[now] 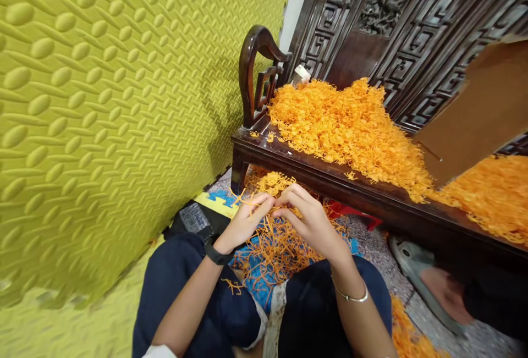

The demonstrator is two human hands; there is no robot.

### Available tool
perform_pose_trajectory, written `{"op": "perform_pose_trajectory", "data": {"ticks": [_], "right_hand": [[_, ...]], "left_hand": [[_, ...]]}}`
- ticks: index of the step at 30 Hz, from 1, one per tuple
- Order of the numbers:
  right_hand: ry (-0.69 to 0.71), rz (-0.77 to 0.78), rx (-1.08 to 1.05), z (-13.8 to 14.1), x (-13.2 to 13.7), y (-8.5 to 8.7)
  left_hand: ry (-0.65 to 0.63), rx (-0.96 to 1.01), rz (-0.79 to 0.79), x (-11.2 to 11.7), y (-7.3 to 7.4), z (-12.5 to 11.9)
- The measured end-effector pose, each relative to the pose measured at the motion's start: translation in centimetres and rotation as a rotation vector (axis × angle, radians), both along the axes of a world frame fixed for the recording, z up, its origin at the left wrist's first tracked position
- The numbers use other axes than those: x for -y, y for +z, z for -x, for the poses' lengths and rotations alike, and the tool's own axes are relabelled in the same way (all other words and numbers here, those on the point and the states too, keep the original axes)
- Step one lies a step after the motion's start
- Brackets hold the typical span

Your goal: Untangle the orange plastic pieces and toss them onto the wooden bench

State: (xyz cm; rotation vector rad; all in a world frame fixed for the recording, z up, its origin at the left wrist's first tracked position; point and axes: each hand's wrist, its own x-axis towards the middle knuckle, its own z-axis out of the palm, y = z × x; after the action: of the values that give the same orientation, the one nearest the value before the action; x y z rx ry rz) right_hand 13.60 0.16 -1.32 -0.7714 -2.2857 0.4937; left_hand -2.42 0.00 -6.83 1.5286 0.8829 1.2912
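My left hand [248,219] is closed in a pinch on a thin, branched orange plastic piece [240,199], whose prongs stick out past the fingers on the left. Close against it, my right hand [304,219] has its fingertips pinched together, almost touching the left thumb. Whatever lies between the right fingertips is hidden or too small to make out. Below both hands, a tangle of thin orange plastic strips [274,251] lies over a blue sheet [259,284] between my knees. One loose orange strip [233,285] rests on my left leg.
A dark wooden bench [264,146] ahead bears a large heap of small orange plastic pieces [342,121]. A cardboard sheet [474,110] leans at right. A yellow foam mat wall [124,99] stands at left. Another person's foot in a grey sandal [424,281] is at lower right.
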Motion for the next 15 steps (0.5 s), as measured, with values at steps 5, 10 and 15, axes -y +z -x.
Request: {"op": "perform_pose_trajectory", "data": {"ticks": [5, 10, 15], "right_hand": [[-0.017, 0.025, -0.218, 0.0, 0.3, 0.3], [-0.107, -0.036, -0.397, 0.8, 1.0, 0.2], [-0.185, -0.076, -0.492, 0.8, 2.0, 0.7]], "left_hand": [[-0.125, -0.001, -0.055, 0.9, 0.9, -0.2], [-0.189, 0.122, -0.057, 1.9, 1.2, -0.7], [-0.205, 0.147, -0.096, 2.4, 1.2, -1.2]]}}
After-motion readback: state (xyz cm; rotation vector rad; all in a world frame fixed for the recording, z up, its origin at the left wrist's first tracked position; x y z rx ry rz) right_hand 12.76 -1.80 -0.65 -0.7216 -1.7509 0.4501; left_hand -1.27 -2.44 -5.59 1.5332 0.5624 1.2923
